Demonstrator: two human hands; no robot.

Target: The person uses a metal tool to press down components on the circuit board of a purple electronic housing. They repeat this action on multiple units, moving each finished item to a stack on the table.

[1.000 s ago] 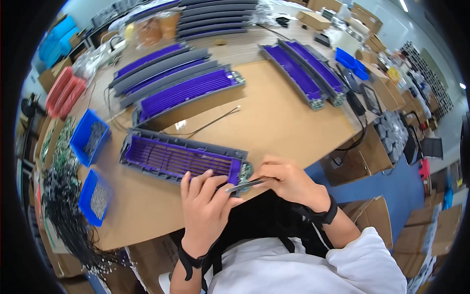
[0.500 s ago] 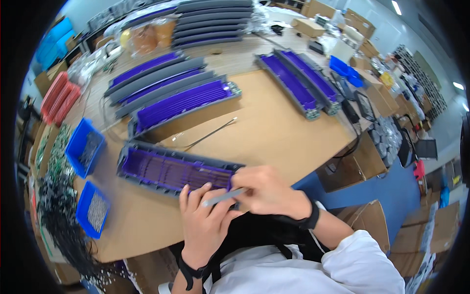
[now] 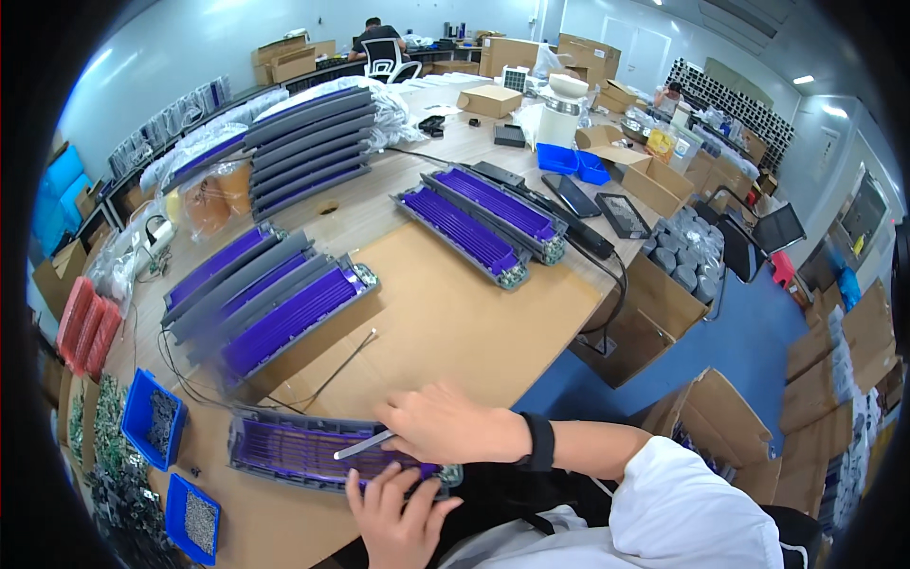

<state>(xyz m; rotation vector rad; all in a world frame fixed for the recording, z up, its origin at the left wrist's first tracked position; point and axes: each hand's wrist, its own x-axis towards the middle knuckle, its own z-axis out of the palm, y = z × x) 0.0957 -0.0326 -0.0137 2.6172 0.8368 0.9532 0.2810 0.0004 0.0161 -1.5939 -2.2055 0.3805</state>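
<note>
My right grip [image 3: 450, 425] pinches a metal tool [image 3: 361, 446] toward eight o'clock, which could scratch the housing [image 3: 289, 446] if my spread left grip [image 3: 402, 522] slips

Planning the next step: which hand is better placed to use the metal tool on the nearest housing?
Right, probably: the right hand holds the slim metal tool over the gray-and-purple housing, while the left hand spreads its fingers at the near edge.
</note>
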